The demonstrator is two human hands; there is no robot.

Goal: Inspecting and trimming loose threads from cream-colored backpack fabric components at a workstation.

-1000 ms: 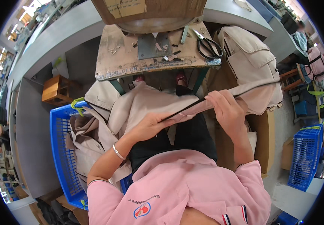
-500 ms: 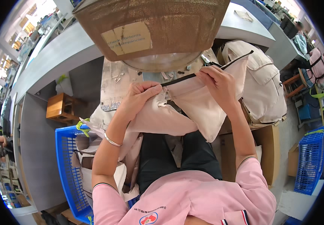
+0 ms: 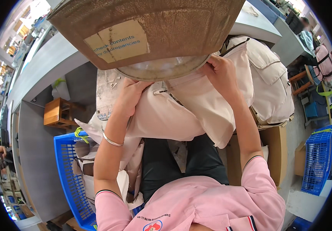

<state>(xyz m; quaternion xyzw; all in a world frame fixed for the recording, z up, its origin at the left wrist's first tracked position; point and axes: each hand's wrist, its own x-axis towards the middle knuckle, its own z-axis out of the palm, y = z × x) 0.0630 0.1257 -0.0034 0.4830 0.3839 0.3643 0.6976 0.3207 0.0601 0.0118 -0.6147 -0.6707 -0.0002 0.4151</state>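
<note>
Blue crate (image 3: 68, 177) of beige fabric pieces (image 3: 87, 165)

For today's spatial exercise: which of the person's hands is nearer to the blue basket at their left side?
Left. The left hand grips the cream fabric bag above the blue basket; the right hand holds the bag farther away.

The single view came from a fisheye camera on the person's head, facing steeply down over the pink shirt (image 3: 208, 204) and dark trousers (image 3: 162, 165) at the near edge. It sat close — a brown cardboard lamp shade (image 3: 150, 30) at the far edge nearly filled the top of the frame. Straight edges bowed toward the rim: the grey bench (image 3: 39, 73) curved away far left, the blue crate (image 3: 68, 173) near left, another blue crate (image 3: 320, 161) right.
</note>
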